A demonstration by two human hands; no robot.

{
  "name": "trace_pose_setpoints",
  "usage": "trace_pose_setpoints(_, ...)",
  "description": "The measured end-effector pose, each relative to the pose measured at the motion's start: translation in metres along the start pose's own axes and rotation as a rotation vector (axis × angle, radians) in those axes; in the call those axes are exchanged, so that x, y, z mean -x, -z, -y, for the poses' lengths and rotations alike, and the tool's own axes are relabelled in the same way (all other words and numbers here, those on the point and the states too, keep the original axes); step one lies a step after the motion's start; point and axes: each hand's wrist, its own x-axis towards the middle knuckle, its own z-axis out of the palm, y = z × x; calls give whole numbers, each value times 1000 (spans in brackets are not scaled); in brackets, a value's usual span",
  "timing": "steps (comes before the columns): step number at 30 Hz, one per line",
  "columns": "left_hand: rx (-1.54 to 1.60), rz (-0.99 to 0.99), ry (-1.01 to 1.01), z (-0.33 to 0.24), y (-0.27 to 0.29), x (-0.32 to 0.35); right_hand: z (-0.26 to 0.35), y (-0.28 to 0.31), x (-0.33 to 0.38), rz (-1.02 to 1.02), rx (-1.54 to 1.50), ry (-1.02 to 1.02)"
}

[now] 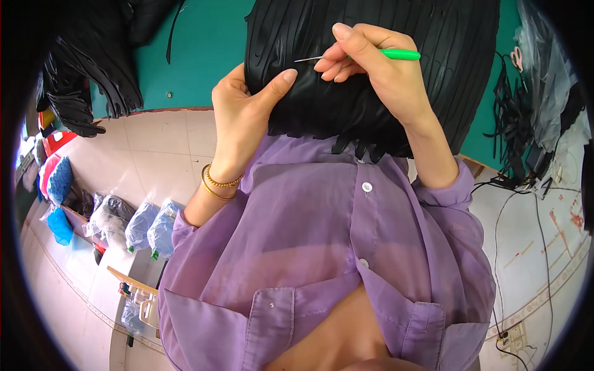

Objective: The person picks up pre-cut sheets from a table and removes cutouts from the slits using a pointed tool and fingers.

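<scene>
A wide piece of black glossy strips (455, 55), lying side by side, hangs over the table's front edge toward me. In my right hand (396, 80) is a thin-tipped hand tool with a green handle (403, 54), pinched between thumb and fingers. Its slim metal shaft points left, and the tip is close to the black strips; I cannot tell whether it is a hook or an awl. My left hand (244, 108) grips the left edge of the piece, thumb on top near the tool's tip, with most of its fingers hidden behind the material.
The green tabletop (201, 55) extends to both sides. More black strips (102, 71) drape off it at the left. At the right are loose black strips (510, 117), pink-handled scissors (517, 58) and clear plastic sheeting (547, 86). Bagged goods (145, 222) stand lower left; cables (538, 229) run lower right.
</scene>
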Motion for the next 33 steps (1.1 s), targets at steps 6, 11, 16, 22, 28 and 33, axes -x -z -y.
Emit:
trace_pose_setpoints(6, -27, 4, -1, -2, -3, 3, -16, -6, 9, -1, 188, 179)
trace_pose_setpoints(11, 158, 19, 47, -6, -5, 9, -12, 10, -15, -196, 692, 850)
trace_pose_setpoints(16, 426, 54, 248, -16, -23, 7, 9, -2, -21, -128, 597, 747)
trace_pose_setpoints(22, 26, 90, 205, -6, -7, 2, 29, 10, -4, -59, 84, 68)
trace_pose_setpoints(28, 4, 20, 70, -6, -2, 1, 12, 6, 0, 6, 87, 61)
trace_pose_setpoints(33, 7, -30, 14, -7, -4, -1, 10, 2, -4, 35, 75, 54)
